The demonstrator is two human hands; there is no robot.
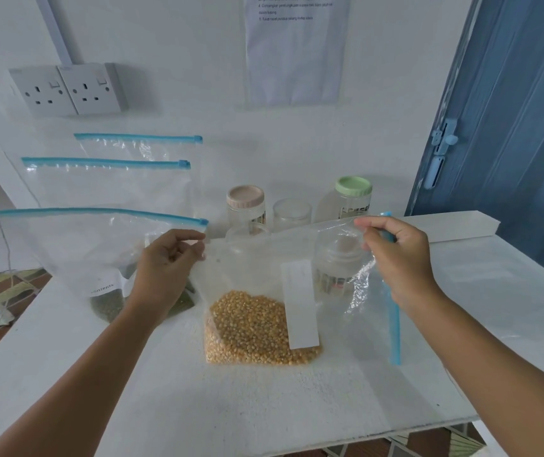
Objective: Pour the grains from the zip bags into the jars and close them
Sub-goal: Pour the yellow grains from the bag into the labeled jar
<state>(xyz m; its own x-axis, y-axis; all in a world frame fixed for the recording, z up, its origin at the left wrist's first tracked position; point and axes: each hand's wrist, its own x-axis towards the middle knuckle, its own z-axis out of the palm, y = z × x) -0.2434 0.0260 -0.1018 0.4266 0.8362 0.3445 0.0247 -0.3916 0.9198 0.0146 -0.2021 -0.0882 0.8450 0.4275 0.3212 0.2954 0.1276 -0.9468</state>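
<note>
White walls are closing in around a white table, with a double wall socket sitting at upper left, a printed sheet hanging above the middle, and a blue door standing at the right. Both bare arms are reaching in over the tabletop, holding up a clear zip bag between them. The left hand is pinching the bag's upper left edge with curled fingers, while the right hand is gripping the opposite side, its fingers curling round the plastic and the blue zip strip, which is hanging down along the bag's right edge. Yellow corn kernels are lying heaped in the bag's bottom, which is resting on the table, beside a blank white label. Behind the bag, jars are standing near the wall: one with a pink lid, an uncapped clear jar, and one with a green lid; another jar is showing blurred through the plastic. To the left, a second bag holding green grains is standing upright just behind the left wrist, and two more zip bags are leaning farther back against the wall.
</note>
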